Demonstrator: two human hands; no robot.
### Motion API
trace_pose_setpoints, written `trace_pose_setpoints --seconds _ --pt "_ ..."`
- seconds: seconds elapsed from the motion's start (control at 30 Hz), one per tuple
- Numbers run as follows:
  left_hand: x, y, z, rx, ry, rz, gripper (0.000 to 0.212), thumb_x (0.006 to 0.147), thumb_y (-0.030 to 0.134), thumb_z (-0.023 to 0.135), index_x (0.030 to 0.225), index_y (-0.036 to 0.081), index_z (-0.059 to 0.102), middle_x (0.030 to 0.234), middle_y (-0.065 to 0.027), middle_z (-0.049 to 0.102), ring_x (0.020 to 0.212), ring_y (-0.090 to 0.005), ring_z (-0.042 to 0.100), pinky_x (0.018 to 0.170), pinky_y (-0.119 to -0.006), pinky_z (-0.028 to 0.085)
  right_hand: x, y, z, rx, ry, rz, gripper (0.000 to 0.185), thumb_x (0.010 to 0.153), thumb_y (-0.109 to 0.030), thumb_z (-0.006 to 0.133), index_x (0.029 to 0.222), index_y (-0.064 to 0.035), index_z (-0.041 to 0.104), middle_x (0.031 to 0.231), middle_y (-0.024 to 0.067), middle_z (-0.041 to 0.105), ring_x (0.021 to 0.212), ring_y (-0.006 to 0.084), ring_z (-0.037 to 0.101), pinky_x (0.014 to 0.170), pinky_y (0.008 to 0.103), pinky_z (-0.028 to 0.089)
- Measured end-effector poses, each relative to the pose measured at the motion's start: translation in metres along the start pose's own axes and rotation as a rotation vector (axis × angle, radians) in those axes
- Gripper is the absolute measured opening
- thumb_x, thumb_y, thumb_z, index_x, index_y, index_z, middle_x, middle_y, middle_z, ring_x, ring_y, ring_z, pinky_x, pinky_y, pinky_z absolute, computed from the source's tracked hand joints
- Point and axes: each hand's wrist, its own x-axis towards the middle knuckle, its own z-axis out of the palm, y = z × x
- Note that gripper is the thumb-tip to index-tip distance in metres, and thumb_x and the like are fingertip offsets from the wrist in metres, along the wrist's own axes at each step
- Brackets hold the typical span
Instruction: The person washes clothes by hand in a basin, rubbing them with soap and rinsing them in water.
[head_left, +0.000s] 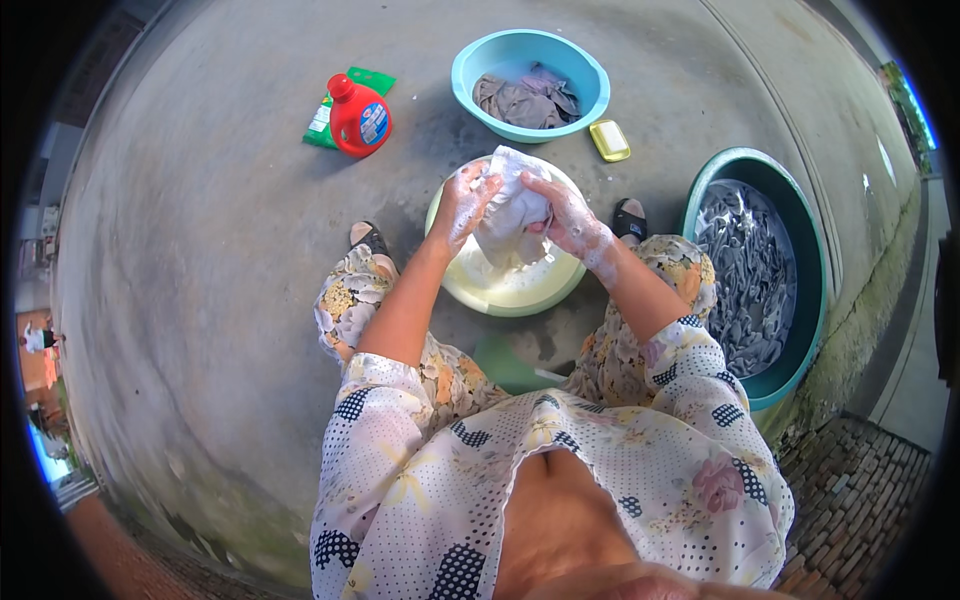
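A wet white cloth (512, 202) hangs bunched between my two hands, above a pale yellow-green basin (517, 296) that holds sudsy water. My left hand (466, 206) grips the cloth's left side, with foam over its fingers and wrist. On the right side, my right hand (566, 217) has hold of the cloth, foam running down to the wrist. The cloth's lower end reaches down into the basin; whether it touches the water I cannot tell.
Beyond stands a light blue basin (465, 97) with wet dark clothes. Beside it, a yellow soap dish (616, 155) carries a white soap bar (613, 137). A red detergent bottle (360, 116) stands by a green packet (319, 135). Right of me, a dark green tub (814, 315) holds soaking grey fabric.
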Motion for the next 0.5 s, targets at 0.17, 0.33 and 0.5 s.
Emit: trace_pose_setpoints --seconds 0.17,0.33,0.5 --pt "0.007 -0.013 0.0 0.12 -0.091 0.018 0.037 0.081 0.015 0.056 0.113 -0.002 0.047 0.102 -0.006 0.055 0.09 -0.0107 0.051 0.078 -0.024 0.041 -0.001 -0.001 0.006 0.033 -0.024 0.085 0.028 0.082 -0.034 0.052 0.1 -0.0121 0.052 0.081 -0.0014 0.056 0.066 0.0072 0.051 0.05 0.0214 0.036" --pt "0.008 -0.009 0.0 0.38 -0.069 0.141 0.041 0.08 0.016 0.057 0.115 -0.002 0.045 0.106 -0.0091 0.053 0.095 -0.013 0.05 0.08 -0.024 0.041 0.001 0.0 0.006 -0.014 0.069 0.089 0.025 0.082 -0.03 0.051 0.099 -0.0118 0.052 0.079 -0.0008 0.056 0.064 0.0086 0.051 0.05 0.0224 0.037" --pt "0.002 0.005 -0.004 0.264 -0.036 0.061 0.041 0.074 0.015 0.064 0.108 -0.001 0.046 0.103 -0.0113 0.054 0.096 -0.0162 0.051 0.08 -0.027 0.041 0.004 -0.001 0.0 -0.022 0.162 0.05 0.022 0.082 -0.021 0.051 0.1 -0.0088 0.05 0.079 0.0014 0.055 0.065 0.0109 0.052 0.05 0.0246 0.04"
